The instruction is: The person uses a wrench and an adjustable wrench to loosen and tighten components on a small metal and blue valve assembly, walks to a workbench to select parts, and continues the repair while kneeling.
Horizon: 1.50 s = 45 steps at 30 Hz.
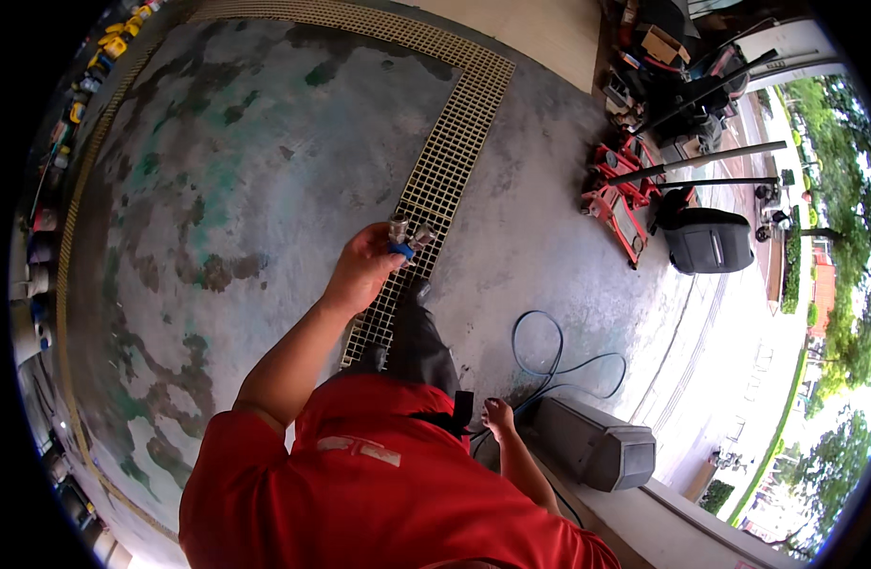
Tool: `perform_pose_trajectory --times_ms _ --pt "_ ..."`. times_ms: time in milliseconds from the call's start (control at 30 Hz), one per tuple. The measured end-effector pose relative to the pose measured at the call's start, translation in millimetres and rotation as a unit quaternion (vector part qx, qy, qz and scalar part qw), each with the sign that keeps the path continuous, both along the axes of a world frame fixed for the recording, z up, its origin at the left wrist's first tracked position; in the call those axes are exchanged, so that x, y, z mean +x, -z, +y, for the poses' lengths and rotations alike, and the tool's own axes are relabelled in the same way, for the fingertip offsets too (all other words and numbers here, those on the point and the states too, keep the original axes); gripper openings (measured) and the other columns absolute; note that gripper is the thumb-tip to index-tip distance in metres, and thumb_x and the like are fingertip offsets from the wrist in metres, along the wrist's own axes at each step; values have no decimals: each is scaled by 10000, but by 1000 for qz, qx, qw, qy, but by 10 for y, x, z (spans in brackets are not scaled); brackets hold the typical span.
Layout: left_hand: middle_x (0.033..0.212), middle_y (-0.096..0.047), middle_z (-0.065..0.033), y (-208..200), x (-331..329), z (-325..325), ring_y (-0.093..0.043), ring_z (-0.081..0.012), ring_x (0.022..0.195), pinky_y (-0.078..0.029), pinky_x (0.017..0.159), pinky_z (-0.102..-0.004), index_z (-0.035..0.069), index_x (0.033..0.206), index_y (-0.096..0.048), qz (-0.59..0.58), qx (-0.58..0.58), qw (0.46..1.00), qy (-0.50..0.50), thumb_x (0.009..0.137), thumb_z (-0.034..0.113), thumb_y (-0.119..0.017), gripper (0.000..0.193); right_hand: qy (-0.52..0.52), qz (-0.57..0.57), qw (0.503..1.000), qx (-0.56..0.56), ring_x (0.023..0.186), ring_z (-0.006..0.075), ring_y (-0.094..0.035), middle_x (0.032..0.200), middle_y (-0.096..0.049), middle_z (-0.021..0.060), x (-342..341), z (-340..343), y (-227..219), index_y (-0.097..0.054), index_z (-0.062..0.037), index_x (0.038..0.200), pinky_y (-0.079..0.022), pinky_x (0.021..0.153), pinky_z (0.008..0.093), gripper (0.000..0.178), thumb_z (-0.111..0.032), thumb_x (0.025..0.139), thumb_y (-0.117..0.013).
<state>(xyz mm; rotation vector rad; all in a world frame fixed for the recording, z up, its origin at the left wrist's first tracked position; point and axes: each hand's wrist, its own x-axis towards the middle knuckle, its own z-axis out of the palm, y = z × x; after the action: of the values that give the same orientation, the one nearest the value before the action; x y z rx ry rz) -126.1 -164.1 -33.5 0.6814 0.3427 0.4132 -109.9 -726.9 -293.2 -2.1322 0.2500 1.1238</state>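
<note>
My left hand (362, 269) is raised in front of me, thumb and fingers closed round a metal hose fitting (400, 248). The fitting has a blue middle and shiny metal ends that stick out above the fingertips. Low at my right side, my right hand (498, 417) has its fingers curled in, and what they hold, if anything, is hidden. A thin blue hose (561, 349) lies in loops on the floor just beyond that hand. Beside the hand is a grey plastic housing (587, 442).
A metal floor grating (454, 123) runs through the stained concrete floor (293, 161). Red floor jacks (618, 204) with long handles stand at the right, next to a black seat-like piece (709, 240). Clutter (665, 71) fills the far right. Bottles and tools (103, 59) line the left edge.
</note>
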Motion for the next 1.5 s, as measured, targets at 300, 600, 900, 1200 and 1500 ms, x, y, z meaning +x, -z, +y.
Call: perform_pose_trajectory --times_ms 300,600,900,1200,1500 --pt "1170 -630 -81 -160 1008 1567 -604 -203 1082 -467 971 -355 37 1171 -562 -34 11 998 -56 759 -24 -736 451 -143 241 951 -129 573 187 -548 699 -533 15 1866 888 -629 -590 -113 889 -496 566 375 228 -338 929 -591" --pt "1200 -615 -110 -495 1899 3301 -600 -259 1123 -490 951 -403 40 1223 -536 -46 26 985 -163 843 39 -680 407 -54 -49 995 -61 532 140 -537 734 -568 23 5983 4584 -871 -620 -95 1027 -429 463 297 203 -266 924 -578" --pt "1099 -644 -123 -354 2644 5336 -639 -256 1033 -510 893 -386 -2 1210 -512 1 -53 968 -246 865 121 -664 396 -217 -62 972 62 691 171 -640 889 -674 63 6751 8457 -759 -611 -64 1173 -505 553 302 331 -276 919 -603" --pt "1090 -656 -84 -672 4145 7816 -649 -244 1019 -523 900 -396 46 1262 -501 -28 -53 972 -227 896 184 -613 407 -152 123 980 -49 478 102 -464 648 -494 -12 7246 9327 -834 -548 -109 821 -364 406 259 227 -281 966 -578" --pt "1029 -671 -109 -510 5360 10256 -661 -249 977 -523 897 -402 21 1214 -526 -38 -65 963 -259 870 175 -635 392 -79 240 964 -89 421 204 -443 562 -451 68 9189 11213 -74 -557 -113 863 -326 363 373 173 -248 961 -511"
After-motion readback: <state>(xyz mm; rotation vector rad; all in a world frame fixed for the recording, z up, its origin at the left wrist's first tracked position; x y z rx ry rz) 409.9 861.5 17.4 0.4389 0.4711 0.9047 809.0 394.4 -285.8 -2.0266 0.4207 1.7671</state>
